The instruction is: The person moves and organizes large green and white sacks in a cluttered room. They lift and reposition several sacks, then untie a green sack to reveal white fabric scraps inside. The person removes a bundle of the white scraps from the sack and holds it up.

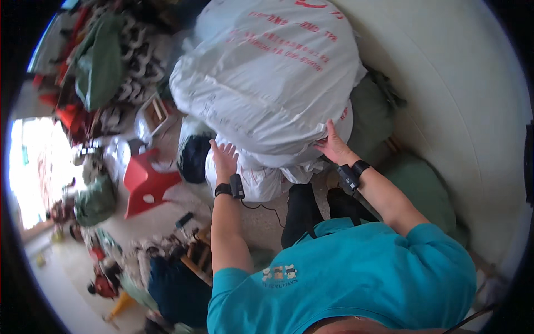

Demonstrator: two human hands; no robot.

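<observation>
A large, bulging white woven sack (261, 83) with red print lies in front of me, on top of another white sack (253, 181). My left hand (225, 158) is beside the sacks' near left side, palm up with its fingers spread, and nothing is in it. At the near right edge of the upper sack, my right hand (335, 146) has its thumb on the cloth and its fingers bent in at a fold, seemingly gripping it. Each wrist wears a dark strap with a small black box.
Green sacks (423, 189) stand along the pale wall (473, 83) on my right. To the left are a red plastic chair (147, 181), a dark bag (196, 158) and a white crate (156, 117). Piled shoe-like pieces (142, 61) and a dark blue sack (178, 292) lie farther out.
</observation>
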